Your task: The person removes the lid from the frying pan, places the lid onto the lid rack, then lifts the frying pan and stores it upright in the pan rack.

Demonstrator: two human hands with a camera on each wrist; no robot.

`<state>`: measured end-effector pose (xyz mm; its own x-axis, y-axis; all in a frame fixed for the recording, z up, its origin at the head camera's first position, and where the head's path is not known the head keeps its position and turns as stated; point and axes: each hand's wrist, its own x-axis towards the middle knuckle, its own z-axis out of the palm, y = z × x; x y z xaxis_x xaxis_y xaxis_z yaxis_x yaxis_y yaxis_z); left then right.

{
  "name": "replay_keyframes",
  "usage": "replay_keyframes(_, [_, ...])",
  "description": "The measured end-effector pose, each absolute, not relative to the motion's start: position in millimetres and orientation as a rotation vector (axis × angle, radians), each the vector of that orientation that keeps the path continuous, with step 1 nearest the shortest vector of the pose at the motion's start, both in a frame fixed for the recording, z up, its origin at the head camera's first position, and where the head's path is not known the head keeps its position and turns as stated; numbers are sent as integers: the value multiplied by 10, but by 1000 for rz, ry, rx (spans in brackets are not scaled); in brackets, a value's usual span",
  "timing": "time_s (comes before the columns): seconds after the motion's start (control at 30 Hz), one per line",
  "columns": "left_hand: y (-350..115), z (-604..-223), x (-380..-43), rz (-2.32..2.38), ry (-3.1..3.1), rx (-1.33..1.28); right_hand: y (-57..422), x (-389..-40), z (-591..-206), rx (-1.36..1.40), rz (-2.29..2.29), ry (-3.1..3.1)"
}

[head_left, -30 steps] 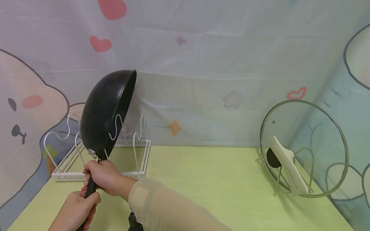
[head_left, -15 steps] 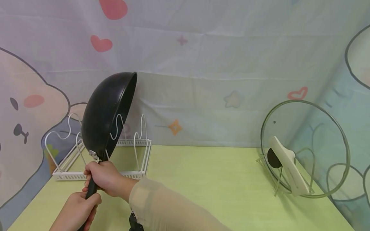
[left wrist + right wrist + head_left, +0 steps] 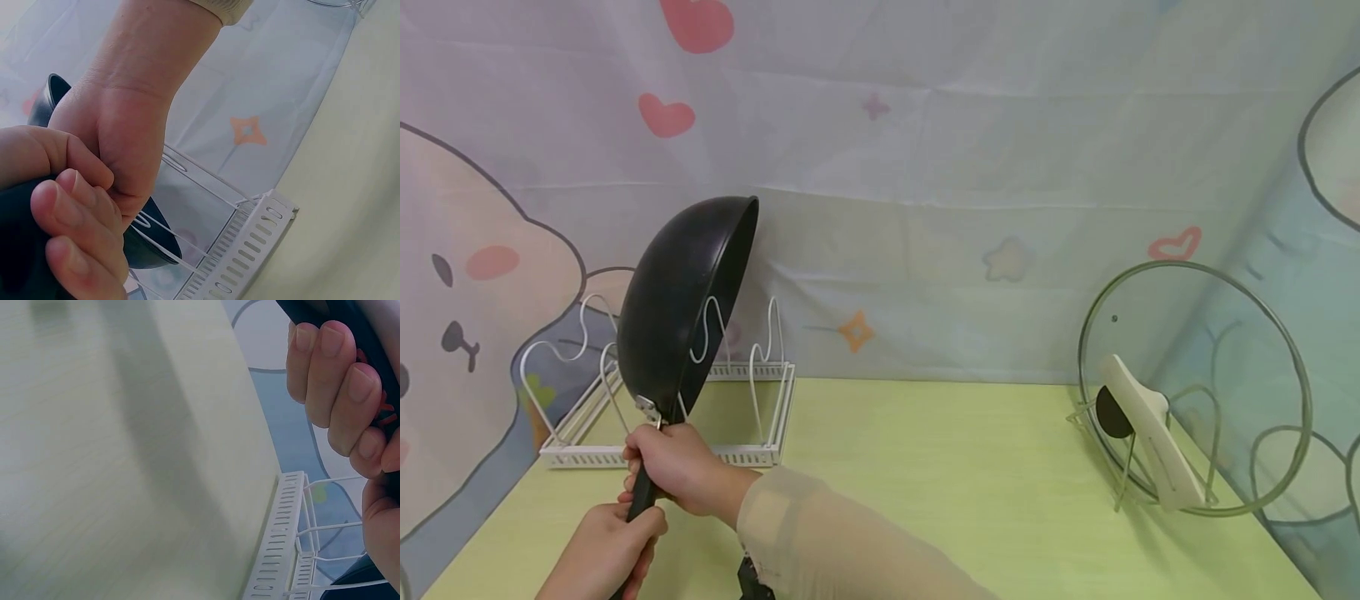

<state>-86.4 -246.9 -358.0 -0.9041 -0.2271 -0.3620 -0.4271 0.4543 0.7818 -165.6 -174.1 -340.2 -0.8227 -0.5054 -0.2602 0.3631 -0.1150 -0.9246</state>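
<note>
A black wok [image 3: 673,300] stands on its side, tilted, among the wire loops of a white rack [image 3: 591,457] at the left of the table. Its open side faces right and its black handle [image 3: 642,493] points down toward the person. My right hand [image 3: 681,468] grips the handle close to the metal joint. Lower on the same handle, my left hand [image 3: 602,546] holds on with curled fingers. The left wrist view shows that hand's fingers [image 3: 75,219] wrapped round the handle; in the right wrist view, the right fingers [image 3: 340,387] curl round it too.
At the right of the pale green table [image 3: 925,467], a glass lid [image 3: 1247,333] with a white and black knob leans in a small wire stand [image 3: 1123,475]. A patterned cloth [image 3: 895,250] hangs behind the table.
The wok has sunk slightly and shifted a little to the right, with both hands on its handle following. The whole scene also drifts slightly right in the head view.
</note>
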Motion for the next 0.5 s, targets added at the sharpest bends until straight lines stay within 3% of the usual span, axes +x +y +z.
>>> replay_keyframes(0.5, [-2470, -3627, -858, 1457, 2487, -572, -1740, -1646, -3438, -157, -1977, 1592])
